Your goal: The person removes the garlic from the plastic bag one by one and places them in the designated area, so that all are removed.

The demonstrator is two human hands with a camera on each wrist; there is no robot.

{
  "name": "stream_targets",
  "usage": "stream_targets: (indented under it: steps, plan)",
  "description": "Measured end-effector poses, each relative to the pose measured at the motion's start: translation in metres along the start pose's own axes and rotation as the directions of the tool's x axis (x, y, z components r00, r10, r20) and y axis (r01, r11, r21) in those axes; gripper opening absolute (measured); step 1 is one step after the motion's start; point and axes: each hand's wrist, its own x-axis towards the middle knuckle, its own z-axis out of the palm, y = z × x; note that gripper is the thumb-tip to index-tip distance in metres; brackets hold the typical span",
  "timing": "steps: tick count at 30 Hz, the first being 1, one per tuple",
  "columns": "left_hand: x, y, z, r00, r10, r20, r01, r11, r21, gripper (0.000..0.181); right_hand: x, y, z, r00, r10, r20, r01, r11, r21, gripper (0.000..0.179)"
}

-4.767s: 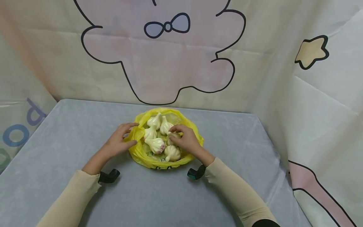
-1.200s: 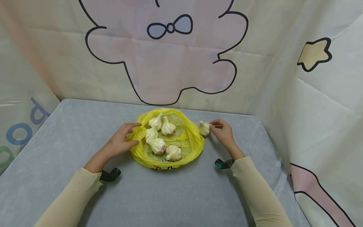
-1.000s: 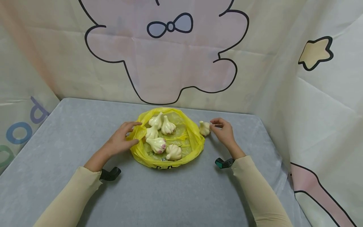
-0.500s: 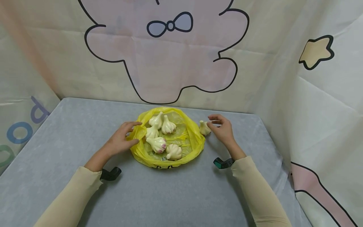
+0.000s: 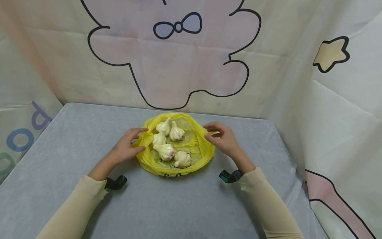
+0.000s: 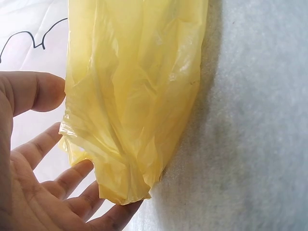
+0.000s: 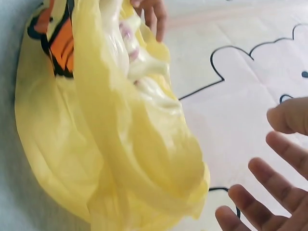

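A yellow plastic bag point(image 5: 206, 153) stands with its mouth wide, several garlic bulbs point(image 5: 165, 152) lying inside. My left hand point(image 5: 126, 144) touches the bag's left rim, fingers relaxed and thumb apart from them; the left wrist view shows these fingers point(image 6: 77, 175) against the crumpled yellow plastic. Over the bag's right edge hovers my right hand point(image 5: 222, 137), its fingers spread and holding nothing. In the right wrist view, the right fingers point(image 7: 262, 173) stand apart from the bag point(image 7: 139, 159). The garlic bulb outside the bag is hidden behind my right hand in the head view.
A grey cloth covers the table point(image 5: 167, 209). Behind it hangs a pale curtain point(image 5: 277, 83) printed with cartoon outlines. Dark wrist devices point(image 5: 116, 183) sit below both hands.
My right hand takes a garlic bulb out of the bag and sets it on the table to the right. It then lets go and moves left toward the bag. The left hand stays at the rim.
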Motion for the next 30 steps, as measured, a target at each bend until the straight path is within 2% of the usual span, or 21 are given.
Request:
stream_targets:
  steps: [5, 13, 16, 22, 30]
  plan:
    - [-0.001, 0.0, 0.0, 1.0, 0.007, -0.003, -0.007, 1.0, -0.004, 0.062, -0.004, -0.004, 0.01, 0.996, -0.03, 0.087, 0.029, 0.999, 0.013, 0.036]
    - [-0.001, -0.001, 0.001, 1.0, 0.02, -0.01, -0.02, 1.0, -0.002, 0.062, -0.011, -0.011, 0.023, 0.983, -0.077, 0.167, 0.08, 0.997, -0.009, 0.035]
    - [-0.001, -0.001, 0.001, 1.0, 0.019, -0.01, -0.019, 1.0, -0.003, 0.061, -0.013, -0.011, 0.029, 0.964, -0.129, 0.233, 0.133, 0.991, -0.002, 0.034]
    - [-0.001, -0.001, 0.001, 1.0, 0.005, -0.003, -0.005, 1.0, -0.009, 0.061, -0.015, -0.011, 0.04, 0.911, -0.239, 0.337, 0.253, 0.967, 0.003, 0.034]
    - [-0.001, -0.002, 0.001, 1.0, 0.011, -0.004, -0.011, 1.0, -0.006, 0.061, -0.016, -0.008, 0.057, 0.884, -0.269, 0.383, 0.303, 0.953, -0.029, 0.028]
